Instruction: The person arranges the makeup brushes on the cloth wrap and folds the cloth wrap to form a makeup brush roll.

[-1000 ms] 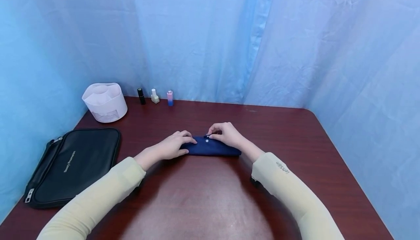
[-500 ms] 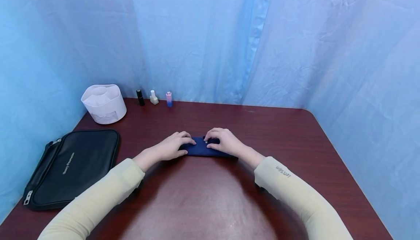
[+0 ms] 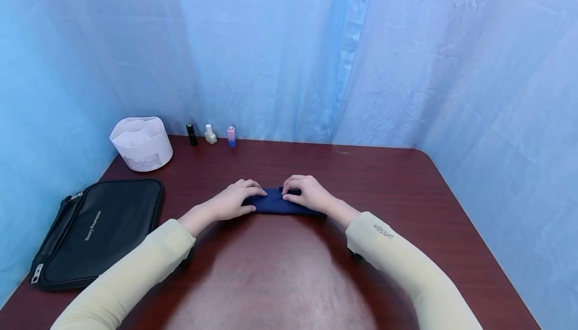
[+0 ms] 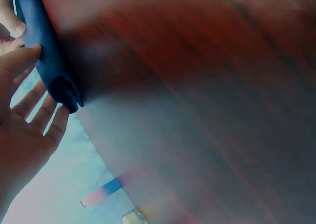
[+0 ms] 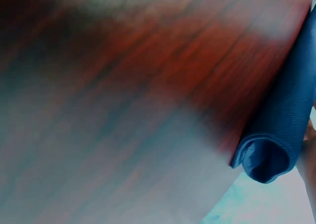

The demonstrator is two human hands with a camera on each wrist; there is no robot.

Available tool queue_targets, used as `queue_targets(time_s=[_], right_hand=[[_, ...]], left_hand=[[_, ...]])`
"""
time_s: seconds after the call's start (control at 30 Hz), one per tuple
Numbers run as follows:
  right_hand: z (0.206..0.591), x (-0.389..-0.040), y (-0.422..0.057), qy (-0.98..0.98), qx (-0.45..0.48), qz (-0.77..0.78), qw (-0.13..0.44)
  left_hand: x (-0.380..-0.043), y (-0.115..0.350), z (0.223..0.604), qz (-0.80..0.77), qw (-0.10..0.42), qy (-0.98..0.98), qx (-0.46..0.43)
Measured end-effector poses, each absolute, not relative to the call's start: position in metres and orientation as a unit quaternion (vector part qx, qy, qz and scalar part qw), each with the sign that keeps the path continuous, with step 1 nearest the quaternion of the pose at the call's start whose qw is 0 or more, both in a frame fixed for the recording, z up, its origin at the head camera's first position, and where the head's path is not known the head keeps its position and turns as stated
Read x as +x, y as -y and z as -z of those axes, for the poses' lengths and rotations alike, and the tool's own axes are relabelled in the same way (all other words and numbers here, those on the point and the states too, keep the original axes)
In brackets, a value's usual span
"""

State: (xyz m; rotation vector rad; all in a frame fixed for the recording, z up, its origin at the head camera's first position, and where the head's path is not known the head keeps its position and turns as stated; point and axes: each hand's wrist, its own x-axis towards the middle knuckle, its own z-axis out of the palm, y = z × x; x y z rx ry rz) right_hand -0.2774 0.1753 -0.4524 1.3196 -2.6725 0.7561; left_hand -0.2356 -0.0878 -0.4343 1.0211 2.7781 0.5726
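A rolled navy-blue pouch (image 3: pixel 273 204) lies across the middle of the table, its leather-like material curling into an open tube at both ends. My left hand (image 3: pixel 232 200) holds its left part, thumb at the near side and fingers over the far side. With thumb and fingertips together, my right hand (image 3: pixel 309 193) pinches a dark strap at the middle of the pouch. The strap and its fastening are mostly hidden under those fingers. The right wrist view shows the hollow end of the rolled pouch (image 5: pixel 284 115); the left wrist view shows its other end, beside the left fingers (image 4: pixel 47 110).
A black zipped case (image 3: pixel 108 224) lies at the left. Behind it stand a white divided organizer (image 3: pixel 146 152), a black tube (image 3: pixel 191 135), a small white-capped bottle (image 3: pixel 209 135) and a pink-and-blue bottle (image 3: pixel 232 137). Blue curtains (image 3: pixel 271 59) enclose the dark red table (image 3: pixel 379 179).
My right fingers have come down onto the strap at the middle of the pouch, and the small white snap seen earlier is now covered. The left hand stays on the left part.
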Motion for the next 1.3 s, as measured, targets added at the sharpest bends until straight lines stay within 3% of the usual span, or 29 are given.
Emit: queue_targets(time_s=[0.4,0.83,1.3], right_hand=[[0.457,-0.292,-0.176,0.834,0.479,-0.268,0.061],[0.459,-0.290,-0.184,0.856,0.437,-0.274,0.020],[0.459,-0.274,-0.167,0.871,0.373,-0.317,0.042]], left_hand=[[-0.236,0.091,0.434,-0.199,0.065,-0.928,0.307],[-0.238,0.091,0.437,-0.199,0.076,-0.929,0.303],[-0.239,0.092,0.438,-0.203,0.063,-0.926,0.311]])
